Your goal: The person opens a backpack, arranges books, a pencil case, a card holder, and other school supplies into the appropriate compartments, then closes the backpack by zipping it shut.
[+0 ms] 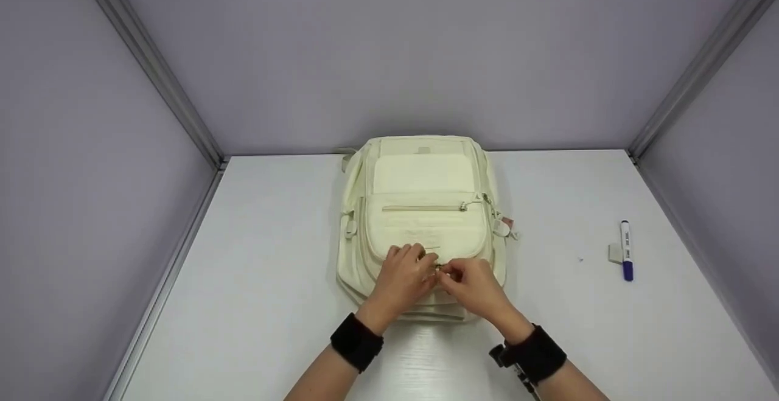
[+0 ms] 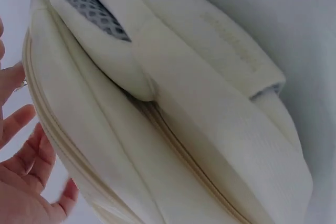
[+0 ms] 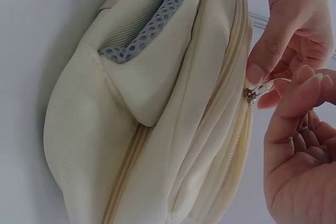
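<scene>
A cream backpack (image 1: 420, 176) lies on the table with its pocketed front facing up. Both hands meet at its near edge, over a zipper with a metal slider (image 3: 250, 96). My left hand (image 1: 405, 276) pinches the backpack's edge right by the slider, thumb on the near side; its other fingers spread loosely in the left wrist view. With thumb and forefinger, my right hand (image 1: 478, 285) pinches the thin zipper pull (image 3: 275, 81) that stands out from the slider. Zipper teeth (image 3: 239, 148) run below it along the edge.
To the right, a whiteboard marker (image 1: 626, 249) with a blue cap lies beside a small pale piece (image 1: 615, 254). A tiny scrap (image 1: 580, 259) is nearer the backpack. A reddish tag (image 1: 508, 223) hangs at the backpack's right side. Grey panels enclose the white table (image 1: 268, 255).
</scene>
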